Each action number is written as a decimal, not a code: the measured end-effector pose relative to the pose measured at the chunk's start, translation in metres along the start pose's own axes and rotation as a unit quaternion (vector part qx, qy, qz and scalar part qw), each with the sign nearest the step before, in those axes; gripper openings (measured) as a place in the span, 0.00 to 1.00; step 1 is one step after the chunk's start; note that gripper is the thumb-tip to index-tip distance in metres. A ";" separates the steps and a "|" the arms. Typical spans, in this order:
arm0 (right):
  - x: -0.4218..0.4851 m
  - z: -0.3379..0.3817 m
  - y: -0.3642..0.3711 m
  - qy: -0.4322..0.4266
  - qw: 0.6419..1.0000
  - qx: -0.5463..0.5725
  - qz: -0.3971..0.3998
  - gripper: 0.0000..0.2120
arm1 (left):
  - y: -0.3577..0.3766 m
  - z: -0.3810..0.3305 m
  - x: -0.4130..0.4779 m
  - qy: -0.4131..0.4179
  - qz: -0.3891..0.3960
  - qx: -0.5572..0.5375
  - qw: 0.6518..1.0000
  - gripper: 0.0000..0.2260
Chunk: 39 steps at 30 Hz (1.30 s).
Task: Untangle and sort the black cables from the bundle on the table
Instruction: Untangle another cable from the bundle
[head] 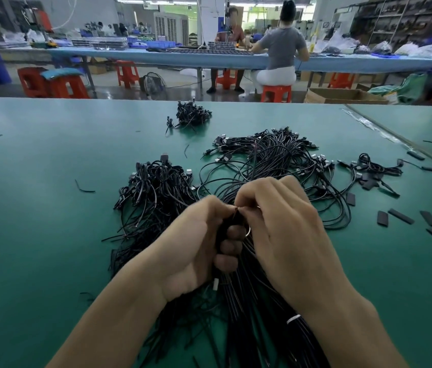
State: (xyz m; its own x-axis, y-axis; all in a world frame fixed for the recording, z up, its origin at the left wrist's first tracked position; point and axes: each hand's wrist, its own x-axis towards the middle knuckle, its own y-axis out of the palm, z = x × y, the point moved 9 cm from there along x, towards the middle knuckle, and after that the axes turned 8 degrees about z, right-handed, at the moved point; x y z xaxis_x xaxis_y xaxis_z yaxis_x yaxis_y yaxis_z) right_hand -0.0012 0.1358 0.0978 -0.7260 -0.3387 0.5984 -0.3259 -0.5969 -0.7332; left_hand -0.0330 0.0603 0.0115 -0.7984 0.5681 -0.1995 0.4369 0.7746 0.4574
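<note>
The left hand [193, 245] was wrapped around the cable bundle [238, 301], with its fingers curled across the front and its thumb at the top. The right hand [286, 229] lay just right of the bundle, knuckles up, its fingertips pinching the bundle's upper end beside the left thumb. Both bare forearms converged on the bundle.

A: We take the long blue workbench [119, 56] as our mark. What do we find on top of it?

B: Blue bins [160, 44], near its middle.

A: And on its near side?

B: We see a person in a grey top [282, 46] seated at it on a red stool [275, 92], a floor fan [152, 83] beneath its edge and a cardboard box [342, 96] on the floor before it. Behind it stands a white louvred cooler [171, 27] — with shelving [395, 22] beyond its right end.
</note>
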 end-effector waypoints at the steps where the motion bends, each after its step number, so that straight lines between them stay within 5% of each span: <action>1: -0.001 0.000 -0.003 0.003 1.000 0.003 -0.026 0.05 | 0.002 -0.003 -0.002 0.009 0.001 -0.020 1.000 0.05; 5: -0.004 -0.014 -0.002 0.095 0.981 0.151 -0.080 0.10 | -0.005 -0.017 -0.004 0.131 -0.071 -0.033 0.988 0.08; 8: -0.007 -0.032 0.003 0.179 0.923 0.321 -0.109 0.11 | -0.006 -0.035 -0.012 0.245 -0.116 0.113 0.956 0.05; 13: -0.018 -0.063 0.035 0.320 0.740 0.584 -0.091 0.12 | 0.000 -0.067 -0.036 0.376 -0.200 0.485 0.764 0.10; 16: -0.022 -0.066 0.047 0.345 0.671 0.652 -0.071 0.10 | 0.004 -0.062 -0.034 0.383 -0.147 0.465 0.785 0.09; 19: -0.022 -0.069 0.044 0.342 0.683 0.641 -0.075 0.11 | 0.000 -0.056 -0.028 0.360 -0.140 0.415 0.824 0.08; 22: -0.018 -0.067 0.036 0.309 0.758 0.571 -0.059 0.12 | -0.005 -0.054 -0.026 0.351 -0.128 0.323 0.869 0.14; 26: -0.014 -0.063 0.028 0.269 0.827 0.491 -0.051 0.12 | -0.009 -0.048 -0.016 0.307 -0.092 0.313 0.894 0.04; 29: -0.014 -0.060 0.025 0.258 0.847 0.462 -0.052 0.11 | -0.017 -0.048 -0.017 0.312 -0.113 0.324 0.886 0.15; 33: -0.013 -0.058 0.030 0.259 0.838 0.479 -0.032 0.12 | -0.021 -0.055 -0.023 0.314 -0.143 0.370 0.863 0.21; 36: -0.014 -0.058 0.037 0.268 0.797 0.542 -0.008 0.12 | -0.022 -0.059 -0.024 0.309 -0.125 0.376 0.865 0.20; 39: -0.014 -0.057 0.038 0.262 0.792 0.551 0.009 0.11 | -0.029 -0.064 -0.029 0.308 -0.170 0.417 0.838 0.17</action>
State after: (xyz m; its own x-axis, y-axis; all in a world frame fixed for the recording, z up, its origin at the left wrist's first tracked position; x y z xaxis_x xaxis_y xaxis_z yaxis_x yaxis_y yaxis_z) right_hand -0.0378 0.1592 0.0429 -0.9702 -0.1789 0.1633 0.2050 -0.9655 0.1606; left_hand -0.0492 0.0030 0.0598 -0.8853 0.2229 0.4081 0.0731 0.9334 -0.3513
